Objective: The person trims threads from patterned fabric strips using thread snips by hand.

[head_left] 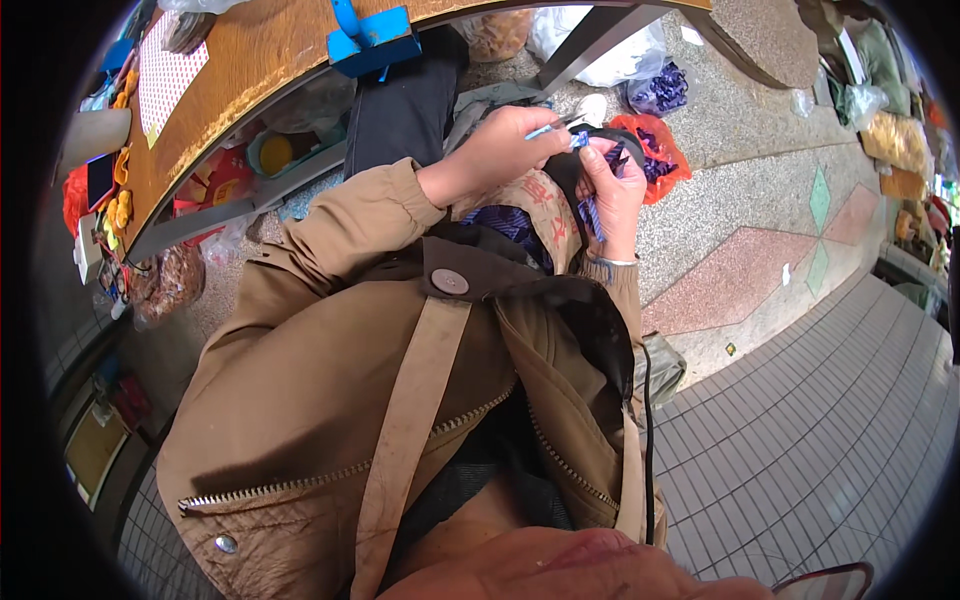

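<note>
Over my lap, my left hand (505,148) is closed on a small tool with a light-blue handle (541,131) and a thin dark metal tip; it looks like thread snips, but most of it is hidden. Close beside it, my right hand (617,190) pinches a dark blue and purple striped fabric strip (590,214), which hangs below the fingers. The two hands nearly meet at a small bright-blue bit of the strip. More striped fabric (512,222) lies on my lap beside a beige sheet with red print (545,205).
A wooden table (270,50) with a blue metal fixture (372,45) curves along the upper left. On the floor ahead are a red plastic bag (680,170) of purple pieces, a clear bag of purple pieces (660,90) and a white bag (610,50). A table leg (595,45) stands there.
</note>
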A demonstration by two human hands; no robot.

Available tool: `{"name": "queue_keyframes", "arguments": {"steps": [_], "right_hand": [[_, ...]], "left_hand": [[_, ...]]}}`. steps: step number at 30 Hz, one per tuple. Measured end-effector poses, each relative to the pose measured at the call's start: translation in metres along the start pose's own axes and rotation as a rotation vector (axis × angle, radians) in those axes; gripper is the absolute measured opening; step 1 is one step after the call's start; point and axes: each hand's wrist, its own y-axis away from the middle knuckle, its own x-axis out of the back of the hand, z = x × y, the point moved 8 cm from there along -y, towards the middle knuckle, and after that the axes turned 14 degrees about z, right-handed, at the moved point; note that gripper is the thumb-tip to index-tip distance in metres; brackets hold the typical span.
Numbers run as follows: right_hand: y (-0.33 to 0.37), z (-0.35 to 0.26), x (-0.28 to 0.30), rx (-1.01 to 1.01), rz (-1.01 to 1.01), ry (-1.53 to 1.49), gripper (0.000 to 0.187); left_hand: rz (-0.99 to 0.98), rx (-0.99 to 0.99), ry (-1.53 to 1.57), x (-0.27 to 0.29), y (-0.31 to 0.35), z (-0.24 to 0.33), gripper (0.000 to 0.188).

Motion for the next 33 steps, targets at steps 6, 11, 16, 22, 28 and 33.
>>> {"name": "queue_keyframes", "arguments": {"steps": [6, 11, 16, 22, 28, 33], "right_hand": [[0.004, 0.005, -0.002, -0.169, 0.005, -0.101, 0.007], [0.006, 0.007, -0.005, -0.220, 0.005, -0.089, 0.007], [0.005, 0.006, -0.004, -0.189, 0.006, -0.067, 0.007], [0.003, 0.005, -0.003, -0.141, 0.016, -0.026, 0.007], [0.005, 0.005, -0.005, -0.165, -0.030, -0.053, 0.008], [0.004, 0.007, -0.004, -0.164, -0.014, -0.038, 0.010]], "left_hand": [[0.227, -0.576, -0.529, 0.012, 0.009, 0.036, 0.026], [0.247, -0.651, -0.573, 0.011, 0.013, 0.040, 0.022], [0.215, -0.666, -0.590, 0.008, 0.013, 0.039, 0.020], [0.197, -0.659, -0.566, 0.009, 0.012, 0.036, 0.017], [0.251, -0.639, -0.511, 0.014, 0.010, 0.038, 0.017], [0.188, -0.642, -0.547, 0.011, 0.007, 0.033, 0.017]]}}
